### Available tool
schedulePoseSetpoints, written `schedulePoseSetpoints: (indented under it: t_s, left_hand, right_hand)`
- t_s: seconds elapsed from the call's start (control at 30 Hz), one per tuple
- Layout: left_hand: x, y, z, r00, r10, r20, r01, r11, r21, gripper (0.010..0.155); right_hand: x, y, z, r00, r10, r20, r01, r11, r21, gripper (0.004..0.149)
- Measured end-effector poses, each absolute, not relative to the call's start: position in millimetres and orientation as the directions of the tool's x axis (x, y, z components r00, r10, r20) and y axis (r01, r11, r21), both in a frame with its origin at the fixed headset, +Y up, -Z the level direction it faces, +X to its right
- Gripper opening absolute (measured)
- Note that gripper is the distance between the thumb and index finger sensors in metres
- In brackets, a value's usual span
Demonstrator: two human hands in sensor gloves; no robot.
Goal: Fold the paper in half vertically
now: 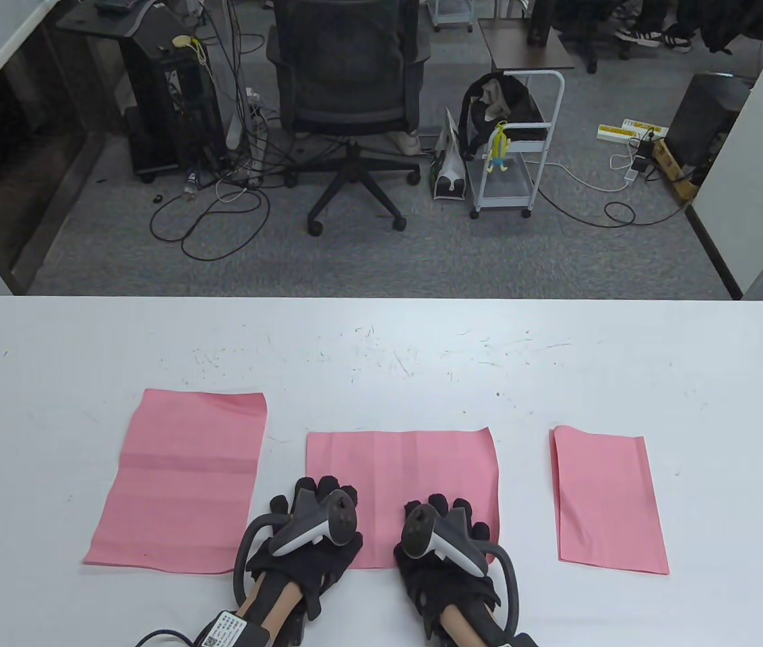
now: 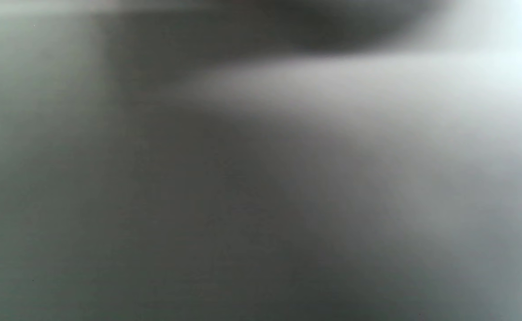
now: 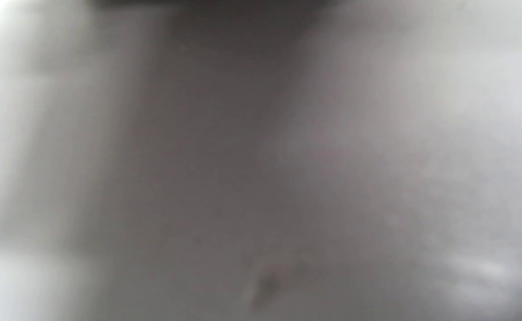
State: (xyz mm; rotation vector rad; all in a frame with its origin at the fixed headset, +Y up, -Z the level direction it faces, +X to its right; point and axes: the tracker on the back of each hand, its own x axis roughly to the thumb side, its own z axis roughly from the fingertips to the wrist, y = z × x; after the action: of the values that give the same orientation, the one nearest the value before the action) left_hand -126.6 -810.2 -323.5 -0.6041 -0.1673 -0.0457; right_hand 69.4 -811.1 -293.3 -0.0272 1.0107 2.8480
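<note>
A pink paper (image 1: 400,465) lies flat on the white table (image 1: 381,337) in the middle, near the front edge. My left hand (image 1: 317,495) rests on its near left part, fingers spread flat. My right hand (image 1: 445,515) rests on its near right part, fingers also flat on the sheet. Neither hand grips anything. Both wrist views are blurred grey and show nothing I can name.
A larger creased pink sheet (image 1: 182,478) lies to the left. A narrower pink sheet (image 1: 607,502), which looks folded, lies to the right. Beyond the table's far edge are an office chair (image 1: 348,87) and a white cart (image 1: 516,148) on the floor.
</note>
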Motion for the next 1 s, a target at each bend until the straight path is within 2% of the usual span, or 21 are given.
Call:
schedulePoseSetpoints:
  t_s: [0.2,0.27,0.3,0.37,0.47,0.57,0.67,0.77,1.0]
  left_hand:
    - [-126.4,-810.0,-322.8,0.985,0.009,0.171,0.091,0.819,-0.567,0.077]
    - [-126.4,-809.7,-322.8,0.985,0.009,0.172,0.091,0.819,-0.567,0.077]
    - [-126.5,-809.9,-323.0,0.985,0.012,0.171,0.089,0.817,-0.57,0.077]
    - [-126.5,-810.1,-322.8,0.985,0.014,0.17,0.087,0.816,-0.572,0.077]
    - [-126.4,-810.0,-322.8,0.985,0.013,0.171,0.088,0.815,-0.573,0.077]
    - [-126.3,-809.8,-322.7,0.985,0.011,0.172,0.09,0.816,-0.571,0.077]
    - [-126.3,-809.9,-322.8,0.985,0.01,0.172,0.092,0.816,-0.571,0.077]
    - [-126.2,-809.8,-322.9,0.985,0.007,0.174,0.095,0.814,-0.573,0.077]
    - [-126.4,-810.0,-322.9,0.985,0.011,0.173,0.091,0.814,-0.574,0.077]
  right_hand:
    - [69.9,-805.2,-294.4,-0.994,0.096,-0.056,-0.11,-0.791,0.602,0.068]
    - [74.1,-788.9,-298.7,-0.99,0.128,-0.065,-0.142,-0.804,0.577,0.068]
    - [77.7,-780.4,-302.0,-0.979,0.19,-0.074,-0.198,-0.803,0.562,0.068]
    - [87.0,-762.2,-313.0,-0.956,0.274,-0.105,-0.287,-0.797,0.532,0.067]
    - [104.9,-736.1,-339.8,-0.944,0.286,-0.163,-0.33,-0.817,0.473,0.068]
    - [124.5,-723.8,-372.5,-0.92,0.307,-0.245,-0.388,-0.811,0.439,0.069]
    - [140.6,-727.2,-399.1,-0.894,0.309,-0.324,-0.43,-0.795,0.428,0.07]
    - [156.0,-745.7,-422.9,-0.878,0.29,-0.382,-0.45,-0.773,0.447,0.073]
    - [167.7,-779.7,-441.3,-0.868,0.2,-0.454,-0.433,-0.753,0.496,0.077]
